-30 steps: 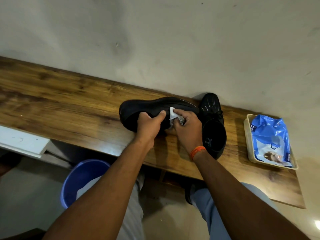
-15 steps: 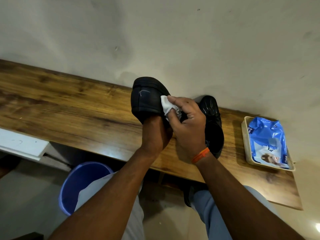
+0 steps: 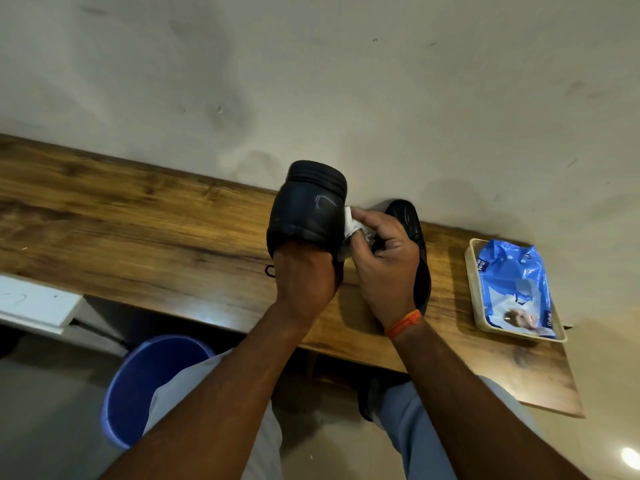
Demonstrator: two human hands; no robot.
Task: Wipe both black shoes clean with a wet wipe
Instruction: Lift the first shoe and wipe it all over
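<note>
My left hand [image 3: 304, 278] grips a black shoe [image 3: 306, 206] from below and holds it raised above the wooden shelf [image 3: 138, 230], its end tipped up toward me. My right hand [image 3: 384, 261] pinches a crumpled white wet wipe [image 3: 350, 225] against the right side of that shoe. The second black shoe [image 3: 414, 237] lies on the shelf behind my right hand, mostly hidden by it.
A cream tray [image 3: 472, 289] holding a blue pack of wet wipes [image 3: 516, 285] sits at the shelf's right end. A blue bucket [image 3: 138, 386] stands on the floor below the shelf, left of my knees. The wall runs right behind the shelf.
The shoe lay sideways on the shelf a second ago; my left hand has lifted and turned it end-up. My right hand followed with the wipe to its right side.
</note>
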